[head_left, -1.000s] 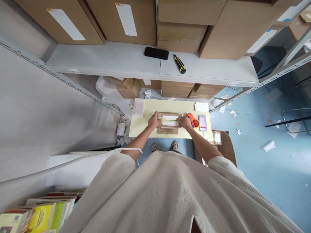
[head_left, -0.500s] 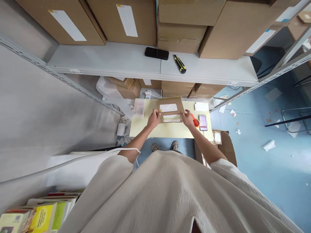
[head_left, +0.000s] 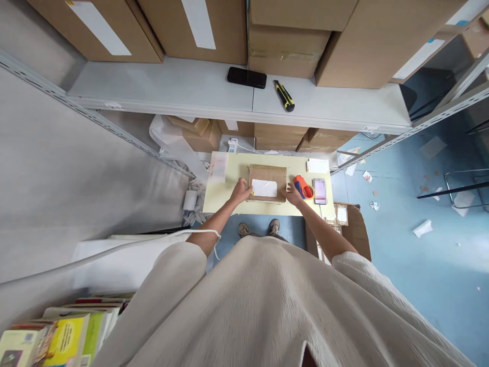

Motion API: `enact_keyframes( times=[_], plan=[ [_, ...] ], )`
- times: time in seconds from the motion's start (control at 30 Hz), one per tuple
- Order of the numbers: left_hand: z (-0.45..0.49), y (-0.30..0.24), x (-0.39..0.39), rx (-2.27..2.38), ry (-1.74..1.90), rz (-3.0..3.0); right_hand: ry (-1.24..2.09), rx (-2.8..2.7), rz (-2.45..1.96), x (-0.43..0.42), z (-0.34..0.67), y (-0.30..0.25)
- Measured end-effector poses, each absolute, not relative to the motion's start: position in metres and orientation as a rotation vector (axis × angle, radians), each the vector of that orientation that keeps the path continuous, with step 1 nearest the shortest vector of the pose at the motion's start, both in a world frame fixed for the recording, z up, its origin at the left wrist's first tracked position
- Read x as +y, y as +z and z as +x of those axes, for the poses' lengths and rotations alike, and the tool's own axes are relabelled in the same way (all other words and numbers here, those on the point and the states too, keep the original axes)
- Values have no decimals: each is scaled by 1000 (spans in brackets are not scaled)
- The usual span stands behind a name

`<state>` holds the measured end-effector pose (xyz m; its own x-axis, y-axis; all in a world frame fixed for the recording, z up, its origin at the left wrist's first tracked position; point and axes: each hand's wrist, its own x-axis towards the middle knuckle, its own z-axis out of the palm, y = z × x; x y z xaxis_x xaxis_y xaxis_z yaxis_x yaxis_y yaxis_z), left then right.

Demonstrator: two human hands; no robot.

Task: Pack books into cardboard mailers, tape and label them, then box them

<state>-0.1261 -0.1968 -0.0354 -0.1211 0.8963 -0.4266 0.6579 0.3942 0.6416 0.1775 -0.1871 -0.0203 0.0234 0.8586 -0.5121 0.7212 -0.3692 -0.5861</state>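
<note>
A small cardboard box with a white label on its upper face appears to lie flat on the pale yellow table. My left hand grips its left side near the front corner, thumb toward the top. At the opposite side my right hand holds the right edge with bent fingers. Just beyond that hand sits an orange and blue tape dispenser. A phone with a lit screen lies farther right. The underside of the box is hidden.
Above the table's back runs a grey shelf bearing large cardboard boxes, a black phone and a yellow-black utility knife. White paper lies at the table's back right. A white cable crosses near my left arm.
The box has gone from a raised, tilted position to lying flat, its label face upward. Both hands came down with it, and more of the tape dispenser now shows.
</note>
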Motion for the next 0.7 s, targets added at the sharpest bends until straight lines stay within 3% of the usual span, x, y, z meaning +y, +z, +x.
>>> enact_keyframes(
  times=[0.43,0.7],
  plan=[
    [-109,-30,-160,1791,560,1084,1440,-1301,-1953,-160,168,6],
    [-120,-10,-158,1748,832,976,1302,-1447,-1812,-160,175,11]
  ],
)
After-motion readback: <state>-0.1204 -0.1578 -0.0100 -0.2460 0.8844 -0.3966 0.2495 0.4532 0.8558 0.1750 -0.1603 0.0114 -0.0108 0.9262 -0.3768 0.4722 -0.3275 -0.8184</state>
